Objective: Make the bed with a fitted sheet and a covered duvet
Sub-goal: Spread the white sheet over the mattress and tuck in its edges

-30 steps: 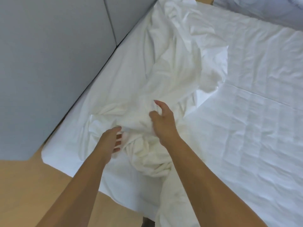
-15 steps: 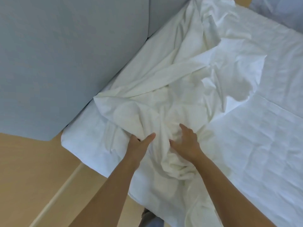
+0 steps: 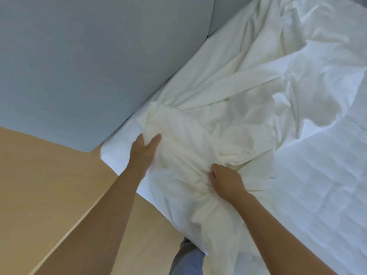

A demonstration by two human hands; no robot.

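A cream-white crumpled sheet (image 3: 228, 120) lies bunched across the near left corner of the bed and trails up along the wall. Under it the white mattress (image 3: 321, 185) shows quilted lines. My left hand (image 3: 146, 151) reaches into the bunched cloth near the mattress corner, fingers spread and partly tucked under a fold. My right hand (image 3: 224, 179) grips a gathered wad of the sheet, its fingers curled into the cloth near the bed's front edge.
A grey wall panel (image 3: 89, 66) runs close along the bed's left side. Light wooden floor (image 3: 49, 185) lies to the left and in front. My trouser leg (image 3: 186, 257) shows at the bottom, against the bed's edge.
The view has shifted left toward the bed corner. My left hand has moved out toward the corner with the cloth, and my right hand has closed on a bunch of the sheet.
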